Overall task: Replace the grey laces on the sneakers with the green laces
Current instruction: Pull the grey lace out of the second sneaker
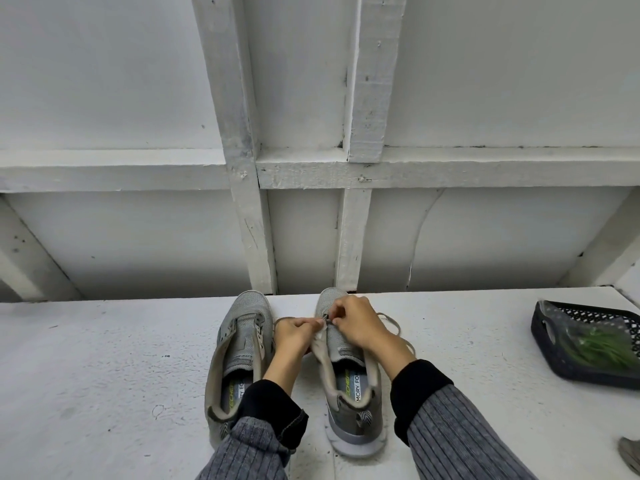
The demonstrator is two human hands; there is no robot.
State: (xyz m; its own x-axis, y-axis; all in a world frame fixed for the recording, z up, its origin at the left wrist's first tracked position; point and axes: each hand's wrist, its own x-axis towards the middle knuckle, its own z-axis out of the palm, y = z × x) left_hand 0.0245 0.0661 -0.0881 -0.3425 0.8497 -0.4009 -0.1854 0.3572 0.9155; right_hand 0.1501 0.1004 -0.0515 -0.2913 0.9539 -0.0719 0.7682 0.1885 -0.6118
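Two grey sneakers stand side by side on a white table, toes pointing away from me. The left sneaker (239,344) has empty eyelets. On the right sneaker (349,375) a grey lace (394,323) still runs through the front and trails off to the right. My left hand (294,336) pinches the edge of that shoe's tongue and upper. My right hand (360,323) is closed on the grey lace at the eyelets. The green laces (602,348) lie in a clear bag inside a basket at the right.
A dark perforated plastic basket (547,337) sits at the table's right edge. A grey object (630,455) pokes in at the bottom right corner. A white wall with wooden framing (249,202) rises right behind the sneakers' toes.
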